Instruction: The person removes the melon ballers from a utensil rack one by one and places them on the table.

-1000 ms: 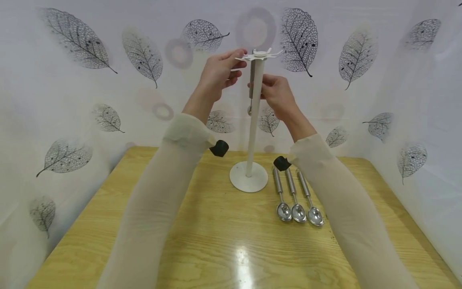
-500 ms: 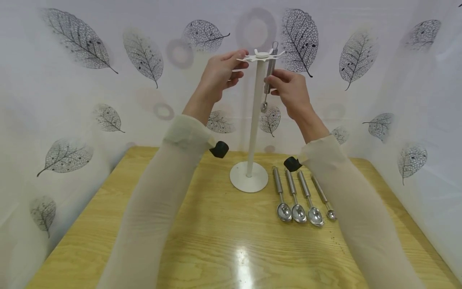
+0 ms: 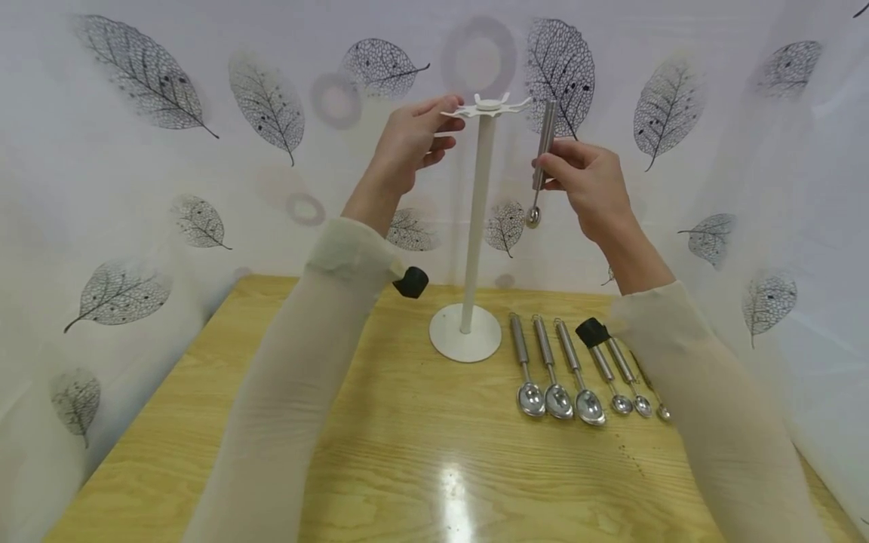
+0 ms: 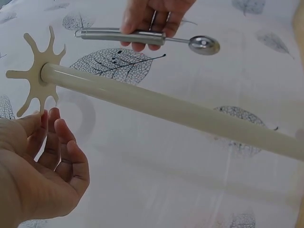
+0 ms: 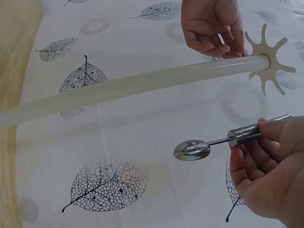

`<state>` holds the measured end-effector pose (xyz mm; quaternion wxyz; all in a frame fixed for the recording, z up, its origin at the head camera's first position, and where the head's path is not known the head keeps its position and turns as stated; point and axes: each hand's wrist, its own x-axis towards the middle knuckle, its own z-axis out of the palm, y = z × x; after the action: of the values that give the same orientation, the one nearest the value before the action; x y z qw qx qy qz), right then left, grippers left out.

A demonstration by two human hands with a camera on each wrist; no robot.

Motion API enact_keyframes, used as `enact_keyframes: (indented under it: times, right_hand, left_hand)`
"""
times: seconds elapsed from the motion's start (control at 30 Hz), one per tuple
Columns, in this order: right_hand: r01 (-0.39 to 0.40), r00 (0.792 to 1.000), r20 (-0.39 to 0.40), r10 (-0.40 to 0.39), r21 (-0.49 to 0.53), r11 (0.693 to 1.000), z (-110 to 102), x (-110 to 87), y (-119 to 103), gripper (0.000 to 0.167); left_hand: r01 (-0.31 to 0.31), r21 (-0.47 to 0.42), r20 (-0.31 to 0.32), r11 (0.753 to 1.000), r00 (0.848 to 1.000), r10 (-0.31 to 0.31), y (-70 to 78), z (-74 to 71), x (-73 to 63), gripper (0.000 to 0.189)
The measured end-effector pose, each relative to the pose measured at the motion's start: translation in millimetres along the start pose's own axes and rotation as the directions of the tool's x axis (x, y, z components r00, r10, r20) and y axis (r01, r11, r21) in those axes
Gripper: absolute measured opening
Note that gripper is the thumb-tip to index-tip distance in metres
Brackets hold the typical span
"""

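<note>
In the middle stands a white rack (image 3: 477, 219), a tall pole on a round base with a hooked top (image 4: 35, 76). My left hand (image 3: 413, 139) pinches one of its hooks between thumb and index finger, the other fingers loosely bent. To the right of the pole, my right hand (image 3: 589, 181) grips a metal scoop (image 5: 192, 150) by its thick cylindrical handle. This scoop hangs nearly upright, its small oval bowl down and handle end up, apart from the rack. No scoop hangs on the hooks.
Several metal scoops lie in a row on the wooden table (image 3: 380, 452) right of the base; three larger ones (image 3: 558, 401) are at the left, smaller ones (image 3: 621, 404) beside them, partly covered by the right sleeve. A leaf-patterned curtain (image 3: 271, 211) hangs behind.
My right hand has carried the scoop from behind the pole out to the right, away from the rack. More scoops on the table show now. My left hand has stayed at the hook.
</note>
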<state>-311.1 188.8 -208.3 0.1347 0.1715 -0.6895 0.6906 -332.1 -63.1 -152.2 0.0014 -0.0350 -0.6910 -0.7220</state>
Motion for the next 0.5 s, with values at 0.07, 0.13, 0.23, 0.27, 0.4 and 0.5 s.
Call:
enact_keyframes:
  times: [0.07,0.13,0.23,0.27,0.4,0.5]
  right_hand:
    - [0.008,1.000,0.000,-0.008,-0.004,1.000,-4.7,-6.1,-1.5,0.032]
    - [0.013,1.000,0.000,-0.013,0.006,1.000,-9.3,-11.9,-3.1,0.031]
    - [0.020,1.000,0.003,-0.020,-0.003,1.000,-15.8,-21.9,-6.2,0.029]
    - [0.018,1.000,0.002,-0.018,-0.002,1.000,-18.1,-25.6,-7.3,0.029]
    - [0.007,1.000,-0.005,-0.007,-0.055,0.998,-29.1,-42.4,-11.4,0.024]
    - [-0.003,1.000,-0.008,0.002,-0.094,0.996,-39.1,-54.5,-13.8,0.021]
  left_hand:
    - [0.004,0.000,-0.005,1.000,1.000,-0.004,0.0,-0.1,-0.1,0.028]
    - [0.004,0.001,-0.009,1.000,1.000,-0.004,0.2,-0.4,-0.2,0.027]
    - [0.007,0.004,-0.011,1.000,1.000,-0.007,0.8,-0.8,-0.5,0.028]
    - [0.009,0.005,-0.011,1.000,1.000,-0.009,0.8,-0.9,-0.4,0.028]
    - [0.019,0.010,-0.009,1.000,1.000,-0.019,0.7,-0.7,-0.3,0.028]
    - [0.016,0.015,-0.008,1.000,1.000,-0.016,0.4,-0.5,-0.3,0.028]
